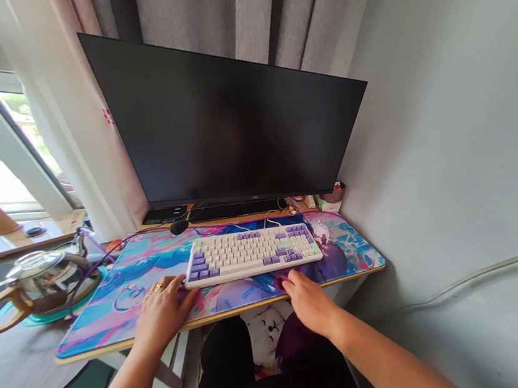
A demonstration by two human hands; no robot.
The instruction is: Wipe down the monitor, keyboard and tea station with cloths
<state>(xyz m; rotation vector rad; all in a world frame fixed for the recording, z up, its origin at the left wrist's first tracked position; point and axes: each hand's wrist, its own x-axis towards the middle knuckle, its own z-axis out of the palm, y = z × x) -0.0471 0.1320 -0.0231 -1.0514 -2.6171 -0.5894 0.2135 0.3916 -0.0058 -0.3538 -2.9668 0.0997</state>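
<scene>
1. Our right hand (pixel 310 301) is closed in a pinch on a wad of magenta cloth (pixel 282 283), just in front of the white-and-purple keyboard (pixel 247 255); a compact wad should keep loose ends off the keycaps.
2. Our left hand (pixel 165 306) lies with fingers loosely spread at the keyboard's front left corner; whether it grips that corner, we cannot tell. Light, steady contact there should prevent sliding.
3. The keyboard rests on the patterned desk mat (pixel 132 296); gentle strokes would avoid rucking it.
4. Farther out, we should mind the white cable (pixel 269 221) behind the keyboard and the mouse (pixel 321 230) at its right.
</scene>
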